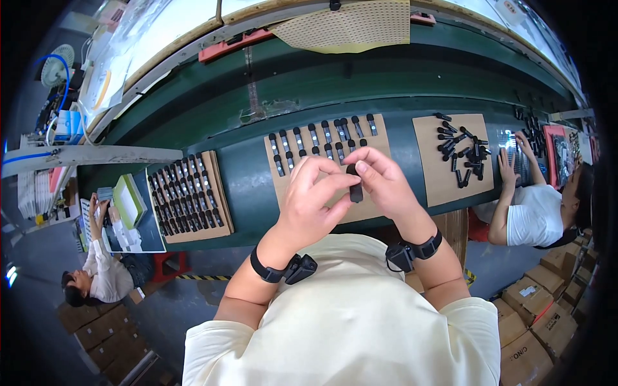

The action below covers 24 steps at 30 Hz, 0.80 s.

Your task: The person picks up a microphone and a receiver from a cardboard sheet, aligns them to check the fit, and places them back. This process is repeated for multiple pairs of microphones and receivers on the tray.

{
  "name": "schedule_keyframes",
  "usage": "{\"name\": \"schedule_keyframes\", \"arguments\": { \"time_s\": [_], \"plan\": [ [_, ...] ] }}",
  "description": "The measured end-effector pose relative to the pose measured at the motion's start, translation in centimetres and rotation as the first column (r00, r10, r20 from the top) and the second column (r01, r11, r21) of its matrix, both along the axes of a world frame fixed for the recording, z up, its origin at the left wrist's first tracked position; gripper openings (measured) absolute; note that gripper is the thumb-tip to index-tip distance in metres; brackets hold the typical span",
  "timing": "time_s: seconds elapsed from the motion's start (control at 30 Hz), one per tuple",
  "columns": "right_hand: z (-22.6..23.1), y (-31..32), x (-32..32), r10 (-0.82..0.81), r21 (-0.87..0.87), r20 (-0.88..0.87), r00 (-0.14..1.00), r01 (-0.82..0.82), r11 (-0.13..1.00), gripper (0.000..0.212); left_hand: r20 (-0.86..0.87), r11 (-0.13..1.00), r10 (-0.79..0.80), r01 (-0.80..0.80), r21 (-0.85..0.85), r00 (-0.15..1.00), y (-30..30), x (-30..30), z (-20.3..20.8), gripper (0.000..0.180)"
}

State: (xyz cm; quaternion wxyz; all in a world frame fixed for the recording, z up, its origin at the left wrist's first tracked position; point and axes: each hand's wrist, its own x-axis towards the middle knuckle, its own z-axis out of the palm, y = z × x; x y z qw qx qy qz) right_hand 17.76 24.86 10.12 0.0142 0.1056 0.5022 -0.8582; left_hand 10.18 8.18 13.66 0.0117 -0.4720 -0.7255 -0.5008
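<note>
In front of my chest, my left hand (315,202) and my right hand (387,186) pinch one small black clip-on microphone (356,192) between them. It is upright, its foam tip between the fingertips at the top. My left fingers press its side and my right thumb and forefinger are at the upper end. Beyond the hands, a brown cardboard sheet (275,186) bears rows of similar microphones (313,135) with round black foam tips. My hands hide part of the nearer row.
To the left, stacked cardboard (222,219) holds dense microphone rows (183,193). At right, another cardboard sheet (431,186) carries a loose microphone pile (460,148). Co-workers sit left (116,276) and right (537,212) along the green bench (248,157). Cartons (528,299) stand behind at right.
</note>
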Motion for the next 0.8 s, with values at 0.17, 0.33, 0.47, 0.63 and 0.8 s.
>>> {"name": "schedule_keyframes", "arguments": {
  "time_s": [0.17, 0.33, 0.47, 0.63, 0.8],
  "plan": [
    [-1.1, 3.5, -0.1, -0.094, 0.065, -0.061, 0.994, 0.098, 0.993, 0.027, 0.05, 0.985, -0.013, 0.022, -0.171, 0.999, -0.2, -0.1, -0.8, 0.043],
    [-6.7, 7.7, 0.4, -0.219, 0.609, 0.108, 0.97, 0.109, 0.786, 0.028, 0.127, 0.976, 0.051, -0.022, -0.218, 0.991, -1.2, -0.2, -3.4, 0.037],
    [-12.4, 9.5, 0.1, -0.207, 0.807, 0.255, 0.944, -0.09, 0.583, 0.024, 0.21, 0.961, 0.117, -0.057, -0.272, 0.971, -1.6, -0.6, -4.9, 0.032],
    [-16.4, 10.4, -1.2, -0.167, 0.883, 0.143, 0.976, -0.05, 0.466, 0.022, 0.243, 0.945, 0.176, -0.095, -0.314, 0.954, -1.9, -1.1, -6.1, 0.028],
    [-18.1, 10.8, -2.6, -0.201, 0.921, 0.166, 0.965, -0.079, 0.381, 0.021, 0.243, 0.937, 0.204, -0.118, -0.328, 0.948, -2.0, -1.2, -6.9, 0.027]
  ]
}}
